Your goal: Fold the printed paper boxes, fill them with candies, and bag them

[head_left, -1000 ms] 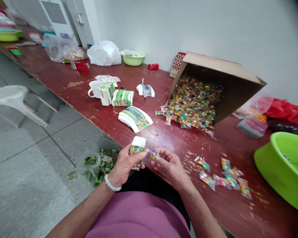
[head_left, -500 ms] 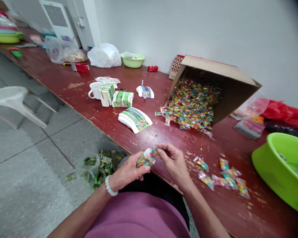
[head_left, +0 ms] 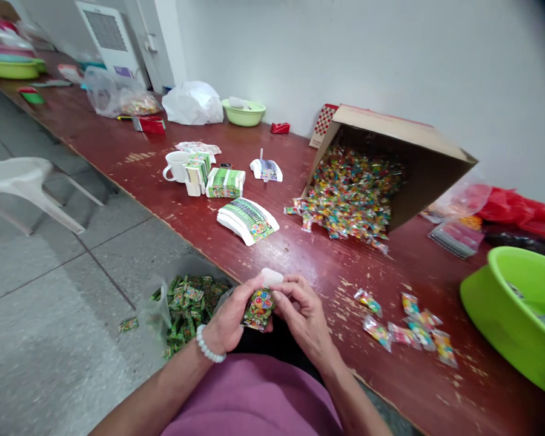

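Seeming flimsy, best held edgewise, the carton (head_left: 259, 307) is clasped by the left hand (head_left: 233, 315), touched by the half-curled right hand (head_left: 303, 313), hold unclear.

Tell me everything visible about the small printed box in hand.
The small box looks like thin printed card, its greenish front covered with colourful shapes, a white flap raised at the top. It is tilted, held near the table: the left hand grips its side and the right hand touches its upper edge. Its inside is hidden.
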Demonstrator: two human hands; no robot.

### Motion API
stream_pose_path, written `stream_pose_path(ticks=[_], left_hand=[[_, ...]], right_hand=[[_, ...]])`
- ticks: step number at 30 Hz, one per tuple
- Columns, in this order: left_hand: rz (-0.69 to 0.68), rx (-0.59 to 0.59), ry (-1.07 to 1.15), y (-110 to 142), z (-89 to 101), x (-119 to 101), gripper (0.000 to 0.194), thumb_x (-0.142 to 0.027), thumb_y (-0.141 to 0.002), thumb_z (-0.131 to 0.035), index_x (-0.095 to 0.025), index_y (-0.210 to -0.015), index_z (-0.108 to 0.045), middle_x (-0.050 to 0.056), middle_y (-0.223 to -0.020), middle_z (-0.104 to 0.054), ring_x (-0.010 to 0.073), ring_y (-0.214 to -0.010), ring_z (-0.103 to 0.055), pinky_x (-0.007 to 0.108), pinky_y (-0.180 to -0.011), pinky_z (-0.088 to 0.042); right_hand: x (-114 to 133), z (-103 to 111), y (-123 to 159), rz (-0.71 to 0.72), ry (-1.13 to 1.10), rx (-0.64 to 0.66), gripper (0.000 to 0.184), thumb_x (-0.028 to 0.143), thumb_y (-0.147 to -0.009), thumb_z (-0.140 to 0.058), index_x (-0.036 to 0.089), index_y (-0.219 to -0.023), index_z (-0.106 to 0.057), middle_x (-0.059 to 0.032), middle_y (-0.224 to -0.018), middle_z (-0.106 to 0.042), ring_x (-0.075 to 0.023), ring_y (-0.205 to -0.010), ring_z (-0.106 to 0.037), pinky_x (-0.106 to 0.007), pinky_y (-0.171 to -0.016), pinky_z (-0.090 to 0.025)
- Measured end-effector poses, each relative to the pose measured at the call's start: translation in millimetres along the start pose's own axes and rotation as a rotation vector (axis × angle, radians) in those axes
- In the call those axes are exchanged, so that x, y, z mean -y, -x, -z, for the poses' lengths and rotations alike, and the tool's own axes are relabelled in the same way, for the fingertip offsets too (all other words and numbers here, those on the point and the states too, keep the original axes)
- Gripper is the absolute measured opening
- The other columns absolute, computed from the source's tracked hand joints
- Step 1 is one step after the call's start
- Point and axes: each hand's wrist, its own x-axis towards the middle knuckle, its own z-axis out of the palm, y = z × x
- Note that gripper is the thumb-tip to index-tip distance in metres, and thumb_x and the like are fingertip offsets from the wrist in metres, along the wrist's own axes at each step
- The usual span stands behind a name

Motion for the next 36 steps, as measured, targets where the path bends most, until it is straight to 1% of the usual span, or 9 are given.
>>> stream_pose_path(ticks=[4,7,12,14,18,21,26,32,36], left_hand=[[-0.052,-0.059,-0.009,3.8,-3.6,2.2,0.036,-0.046,-0.077,-0.073,-0.013,-0.092,-0.071,0.004,-0.07,-0.069,0.0134,-0.049,-0.06,0.024,-0.043,-0.052],[-0.09,-0.062,-0.024,5.5,-5.9,2.9,0.039,-0.047,-0.076,-0.075,-0.014,-0.098,-0.07,0.003,-0.07,-0.068,0.0127,-0.048,-0.059,0.023,-0.042,-0.051],[-0.117,-0.061,-0.024,6.4,-7.3,1.9,0.039,-0.046,-0.077,-0.076,-0.016,-0.101,-0.067,0.002,-0.075,-0.069,0.0125,-0.05,-0.061,0.022,-0.042,-0.05],[-0.107,-0.059,-0.013,6.3,-6.5,1.5,0.039,-0.045,-0.077,-0.076,-0.017,-0.101,-0.067,0.001,-0.075,-0.068,0.0128,-0.049,-0.06,0.023,-0.042,-0.051],[-0.115,-0.079,0.009,5.0,-3.7,2.7,0.038,-0.045,-0.077,-0.075,-0.017,-0.101,-0.067,0.001,-0.076,-0.068,0.0111,-0.047,-0.058,0.023,-0.042,-0.05],[-0.111,-0.067,-0.009,3.6,-2.6,4.9,0.037,-0.046,-0.079,-0.074,-0.017,-0.101,-0.068,0.001,-0.076,-0.068,0.0108,-0.047,-0.058,0.023,-0.042,-0.05],[-0.101,0.021,-0.03,2.5,-3.8,3.5,0.043,-0.053,-0.086,-0.064,-0.018,-0.111,-0.067,0.002,-0.074,-0.068,0.0124,-0.047,-0.06,0.022,-0.041,-0.049],[-0.014,0.064,0.011,2.1,-3.1,-2.0,0.058,-0.063,-0.088,-0.053,-0.022,-0.13,-0.059,0.005,-0.083,-0.07,0.0137,-0.044,-0.06,0.024,-0.038,-0.047],[0.005,0.034,-0.033,-0.2,-4.2,1.3,0.061,-0.065,-0.088,-0.052,-0.019,-0.125,-0.064,0.005,-0.079,-0.07,0.014,-0.045,-0.061,0.023,-0.039,-0.047]], right_hand=[[-3.5,-9.5,0.8,-0.105,-0.157,-0.032,0.015,0.038,-0.082,-0.073,0.025,-0.09,-0.073,-0.0043,-0.1,-0.053,-0.0148,-0.074,-0.057,-0.027,-0.057,-0.049],[-3.9,-9.4,-3.8,-0.192,-0.207,-0.097,0.035,0.035,-0.076,-0.079,0.026,-0.107,-0.065,-0.0004,-0.089,-0.056,-0.0116,-0.063,-0.052,-0.025,-0.054,-0.046],[-6.0,-6.7,-9.5,-0.24,-0.243,-0.01,0.062,0.032,-0.07,-0.083,0.029,-0.124,-0.053,0.0005,-0.092,-0.061,-0.0137,-0.065,-0.057,-0.028,-0.059,-0.05],[-6.1,-7.6,-8.5,-0.21,-0.233,-0.063,0.056,0.031,-0.07,-0.084,0.029,-0.118,-0.055,0.0018,-0.086,-0.06,-0.0142,-0.065,-0.056,-0.028,-0.059,-0.049],[-2.7,-8.0,-5.5,0.01,0.018,-0.094,0.011,0.032,-0.08,-0.075,0.024,-0.085,-0.068,-0.0032,-0.087,-0.062,-0.0175,-0.076,-0.059,-0.031,-0.07,-0.049],[-1.5,-6.7,-7.6,0.073,0.066,-0.013,0.013,0.032,-0.084,-0.072,0.023,-0.074,-0.07,-0.0065,-0.097,-0.066,-0.0203,-0.086,-0.062,-0.032,-0.077,-0.05],[-6.0,-4.8,-15.2,-0.184,-0.257,0.013,0.028,0.04,-0.078,-0.077,0.026,-0.1,-0.068,-0.0016,-0.084,-0.065,-0.0146,-0.062,-0.058,-0.026,-0.054,-0.049],[4.2,6.1,-13.5,0.082,0.09,0.139,0.01,0.034,-0.086,-0.071,0.025,-0.087,-0.075,-0.0058,-0.092,-0.069,-0.0208,-0.084,-0.064,-0.034,-0.076,-0.052],[4.0,5.4,-13.1,-0.103,-0.053,0.146,0.016,0.038,-0.086,-0.07,0.023,-0.082,-0.071,-0.0064,-0.1,-0.073,-0.018,-0.074,-0.064,-0.03,-0.062,-0.053]])
